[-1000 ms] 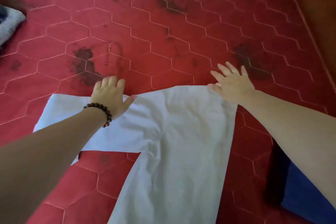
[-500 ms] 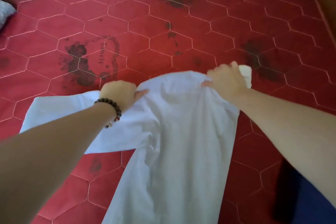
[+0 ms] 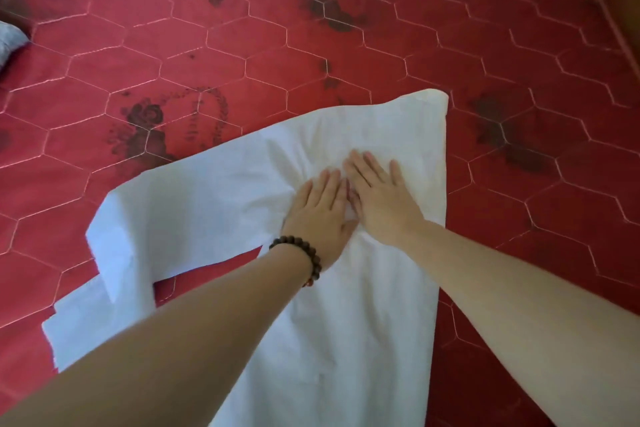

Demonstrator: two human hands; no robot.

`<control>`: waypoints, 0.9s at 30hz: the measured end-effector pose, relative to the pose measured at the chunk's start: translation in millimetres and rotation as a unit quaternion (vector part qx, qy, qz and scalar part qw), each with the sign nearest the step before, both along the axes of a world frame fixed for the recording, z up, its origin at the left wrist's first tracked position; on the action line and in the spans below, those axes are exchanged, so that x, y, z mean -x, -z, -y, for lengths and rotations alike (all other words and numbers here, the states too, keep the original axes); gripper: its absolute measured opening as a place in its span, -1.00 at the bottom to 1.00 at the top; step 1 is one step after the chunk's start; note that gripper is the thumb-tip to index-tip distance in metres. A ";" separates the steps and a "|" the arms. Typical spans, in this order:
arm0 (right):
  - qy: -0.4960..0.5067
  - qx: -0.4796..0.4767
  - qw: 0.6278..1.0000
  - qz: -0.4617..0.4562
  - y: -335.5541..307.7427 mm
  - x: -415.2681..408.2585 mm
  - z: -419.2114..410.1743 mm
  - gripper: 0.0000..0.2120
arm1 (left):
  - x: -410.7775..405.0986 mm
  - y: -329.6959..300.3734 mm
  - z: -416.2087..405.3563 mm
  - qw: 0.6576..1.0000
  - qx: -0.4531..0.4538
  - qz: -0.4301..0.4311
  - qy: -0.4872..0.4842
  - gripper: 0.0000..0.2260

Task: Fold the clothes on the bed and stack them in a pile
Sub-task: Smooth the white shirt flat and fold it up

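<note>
Bed (image 3: 346, 55): red quilted cover stitched in hexagons, with dark flower prints scattered over it; fills nearly the whole view.
White garment (image 3: 381, 305): lies flat on the bed, centre to lower part of the view. Long axis runs from the near edge of the frame up and away, leaning slightly right; the far end points toward the upper right, ending in a rounded folded corner. Right edge is a straight fold line. Cloth is puckered into creases around the hands.
Sleeve (image 3: 166, 218): spreads out to the left from the garment's upper part, across the long axis; its outer end is doubled back on itself near the left edge, with a strip of red cover showing beneath it.
Right hand (image 3: 379, 192): palm down on the upper middle of the garment, fingers straight and slightly spread, pointing up and left. Grip released; it presses flat and grasps nothing.
Left hand (image 3: 322, 215): palm down just beside the right hand, touching it, fingers straight and together, pointing away from the person. Grip released, pressing the cloth.
Bracelet (image 3: 301, 255): dark round beads on the left wrist.
Grey cloth (image 3: 8, 42): small piece at the far left edge, well apart from the garment; cannot tell what it is.
</note>
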State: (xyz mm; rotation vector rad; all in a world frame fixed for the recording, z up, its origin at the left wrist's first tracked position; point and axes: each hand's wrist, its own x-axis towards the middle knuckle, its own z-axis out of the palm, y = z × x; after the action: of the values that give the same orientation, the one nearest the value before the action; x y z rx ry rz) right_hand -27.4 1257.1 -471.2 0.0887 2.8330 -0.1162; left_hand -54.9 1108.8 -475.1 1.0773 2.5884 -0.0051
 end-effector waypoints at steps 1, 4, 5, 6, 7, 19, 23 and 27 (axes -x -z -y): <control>-0.010 -0.002 1.000 0.004 5.1 -2.8 -2.3 -0.46 | 0.7 7.4 8.3 1.000 0.009 -0.016 0.004 -0.39; 0.007 -0.070 0.997 -0.014 9.8 -14.3 -23.4 -0.39 | 13.0 16.6 28.4 0.998 0.017 -0.062 -0.010 -0.37; 0.033 -0.095 0.995 -0.017 9.6 -18.7 -32.9 -0.39 | 19.1 16.2 32.1 0.998 0.018 -0.059 -0.026 -0.38; 0.066 -0.112 0.991 -0.015 8.2 -22.9 -40.5 -0.39 | 24.4 14.6 35.0 0.998 0.023 -0.050 -0.044 -0.39; 0.099 -0.117 0.988 -0.018 6.0 -27.2 -44.4 -0.40 | 28.2 11.8 37.3 0.996 0.035 -0.043 -0.063 -0.40; 0.076 0.019 0.994 -0.070 13.0 -167.6 118.2 -0.45 | -116.6 1.0 145.1 0.998 0.014 -0.015 0.055 -0.41; 0.192 -0.013 0.980 -0.053 9.2 -210.3 113.0 -0.40 | -120.5 0.6 200.8 0.999 0.030 -0.001 -0.045 -0.41; 0.217 0.003 0.974 -0.070 1.5 -241.3 165.8 -0.41 | -149.9 -6.8 214.1 0.999 0.013 -0.009 -0.043 -0.42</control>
State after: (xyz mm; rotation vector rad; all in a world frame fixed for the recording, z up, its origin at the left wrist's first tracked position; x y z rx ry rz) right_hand 213.9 1091.2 -472.7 0.7255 2.9029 -0.2346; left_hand 95.0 894.7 -468.3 0.9602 2.6409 -0.0289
